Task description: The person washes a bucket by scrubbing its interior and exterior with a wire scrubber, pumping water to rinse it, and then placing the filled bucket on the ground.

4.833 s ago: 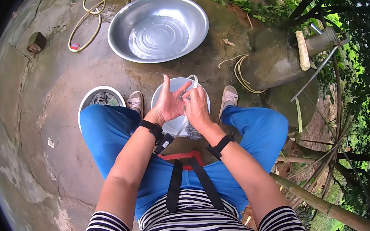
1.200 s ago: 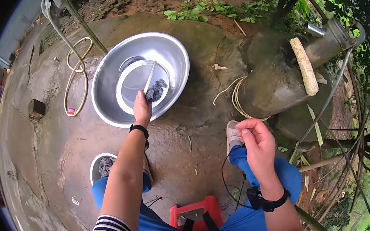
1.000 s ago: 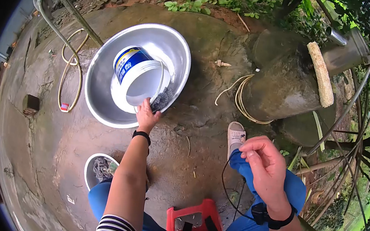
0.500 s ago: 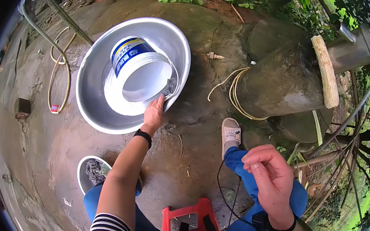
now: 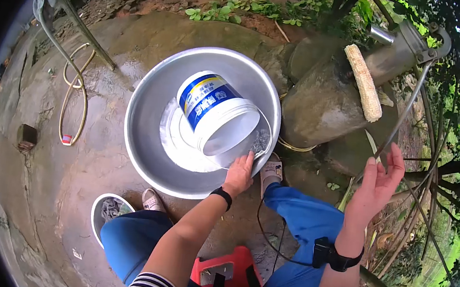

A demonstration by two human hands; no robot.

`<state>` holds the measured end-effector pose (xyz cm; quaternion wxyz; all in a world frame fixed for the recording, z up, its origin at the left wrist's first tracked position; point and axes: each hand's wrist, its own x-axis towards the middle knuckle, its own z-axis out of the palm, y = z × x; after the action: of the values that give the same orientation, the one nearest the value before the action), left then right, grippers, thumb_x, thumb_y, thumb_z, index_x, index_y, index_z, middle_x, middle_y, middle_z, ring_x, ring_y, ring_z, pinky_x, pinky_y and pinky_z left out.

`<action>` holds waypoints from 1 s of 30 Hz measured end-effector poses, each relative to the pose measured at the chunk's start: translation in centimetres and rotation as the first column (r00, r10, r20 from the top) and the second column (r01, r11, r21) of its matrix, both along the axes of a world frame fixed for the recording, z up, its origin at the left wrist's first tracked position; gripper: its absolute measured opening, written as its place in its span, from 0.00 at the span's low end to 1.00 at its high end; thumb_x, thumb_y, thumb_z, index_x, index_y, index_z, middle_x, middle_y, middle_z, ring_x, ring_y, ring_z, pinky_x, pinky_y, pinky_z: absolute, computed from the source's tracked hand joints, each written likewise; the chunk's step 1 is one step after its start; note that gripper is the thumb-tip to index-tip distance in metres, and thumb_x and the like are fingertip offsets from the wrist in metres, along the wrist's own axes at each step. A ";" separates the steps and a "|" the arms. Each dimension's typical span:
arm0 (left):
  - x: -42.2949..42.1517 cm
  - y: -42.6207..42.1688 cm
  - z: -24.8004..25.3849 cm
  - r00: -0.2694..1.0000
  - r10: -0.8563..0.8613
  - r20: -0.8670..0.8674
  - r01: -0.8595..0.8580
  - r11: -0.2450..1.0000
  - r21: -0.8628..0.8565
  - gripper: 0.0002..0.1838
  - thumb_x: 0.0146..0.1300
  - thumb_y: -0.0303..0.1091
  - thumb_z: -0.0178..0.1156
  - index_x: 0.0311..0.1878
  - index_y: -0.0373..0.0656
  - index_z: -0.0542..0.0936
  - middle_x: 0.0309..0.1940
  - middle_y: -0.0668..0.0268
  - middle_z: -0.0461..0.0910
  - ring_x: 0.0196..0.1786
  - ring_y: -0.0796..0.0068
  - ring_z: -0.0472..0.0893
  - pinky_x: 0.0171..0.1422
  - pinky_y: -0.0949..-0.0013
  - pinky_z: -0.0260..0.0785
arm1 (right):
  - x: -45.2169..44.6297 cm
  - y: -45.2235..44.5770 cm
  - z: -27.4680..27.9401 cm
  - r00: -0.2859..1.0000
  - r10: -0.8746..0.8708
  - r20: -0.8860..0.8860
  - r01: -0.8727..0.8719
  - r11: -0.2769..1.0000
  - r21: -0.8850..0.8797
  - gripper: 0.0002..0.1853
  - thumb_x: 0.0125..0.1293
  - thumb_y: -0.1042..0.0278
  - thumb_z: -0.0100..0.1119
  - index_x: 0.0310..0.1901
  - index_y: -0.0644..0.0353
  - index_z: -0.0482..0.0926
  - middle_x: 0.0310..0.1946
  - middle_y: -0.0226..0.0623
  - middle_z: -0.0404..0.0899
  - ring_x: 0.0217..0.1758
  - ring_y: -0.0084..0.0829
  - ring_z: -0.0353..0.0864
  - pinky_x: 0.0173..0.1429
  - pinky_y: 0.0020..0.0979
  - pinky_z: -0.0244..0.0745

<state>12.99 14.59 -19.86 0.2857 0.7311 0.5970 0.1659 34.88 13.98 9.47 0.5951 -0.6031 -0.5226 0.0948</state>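
My left hand (image 5: 239,174) grips the near right rim of a large metal basin (image 5: 140,159), fingers over the edge. A white and blue plastic bucket (image 5: 208,98) lies on its side in the basin, its mouth toward my left hand. Beside the bucket's mouth sits a dark grey clump (image 5: 261,141), too unclear to name. My right hand (image 5: 377,186) is raised on the right, fingers apart and slightly bent, by the long metal handle (image 5: 410,107) of a hand pump (image 5: 402,52). I cannot tell whether it touches the handle.
A corn cob (image 5: 363,84) leans at the pump's stone base (image 5: 316,108). A small white bucket with grey cloth (image 5: 113,209) stands by my left knee. A red stool (image 5: 221,267) is beneath me. A hose (image 5: 64,107) lies on the left, near a brown block (image 5: 27,136).
The basin, with the bucket in it, has slid right toward the pump base along with my left hand. My right hand has risen toward the pump handle, its pinched fingers now spread.
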 end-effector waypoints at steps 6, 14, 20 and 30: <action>-0.8 0.7 2.1 0.996 0.073 0.059 -0.069 0.996 -0.063 0.47 0.50 0.26 0.67 0.75 0.35 0.57 0.67 0.39 0.68 0.68 0.40 0.70 0.72 0.50 0.65 | 4.7 4.6 -1.9 0.958 0.058 -0.282 -0.132 0.959 -0.251 0.28 0.70 0.69 0.61 0.68 0.69 0.67 0.63 0.49 0.75 0.69 0.36 0.73 0.73 0.35 0.64; -4.4 1.3 11.5 0.985 -0.082 -0.154 0.062 0.989 -0.132 0.39 0.55 0.35 0.68 0.72 0.46 0.67 0.69 0.49 0.69 0.71 0.44 0.68 0.73 0.50 0.66 | 7.5 0.5 3.8 0.870 0.263 -0.417 -0.423 0.833 -0.357 0.13 0.80 0.58 0.47 0.40 0.57 0.73 0.21 0.17 0.57 0.17 0.12 0.54 0.19 0.21 0.51; -6.8 0.1 10.7 0.993 0.033 -0.117 -0.039 0.998 -0.051 0.39 0.54 0.40 0.72 0.70 0.49 0.70 0.70 0.50 0.67 0.75 0.46 0.62 0.72 0.41 0.63 | 12.4 -3.5 16.5 0.871 0.317 -0.376 -0.491 0.609 -0.623 0.12 0.80 0.56 0.48 0.41 0.54 0.73 0.19 0.14 0.55 0.15 0.10 0.50 0.17 0.20 0.44; -14.0 1.3 3.2 0.735 0.677 -0.042 -0.658 0.696 -0.288 0.60 0.51 0.28 0.70 0.81 0.65 0.43 0.81 0.50 0.43 0.78 0.29 0.52 0.75 0.31 0.55 | 3.3 -3.5 13.0 0.932 0.128 -0.340 -0.297 0.807 -0.510 0.16 0.79 0.53 0.50 0.34 0.51 0.66 0.18 0.20 0.64 0.16 0.14 0.60 0.18 0.22 0.53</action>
<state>-1.01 15.86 -16.67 0.3274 0.4099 0.8286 0.1954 38.14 10.46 22.49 0.4504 -0.6657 -0.4446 0.3954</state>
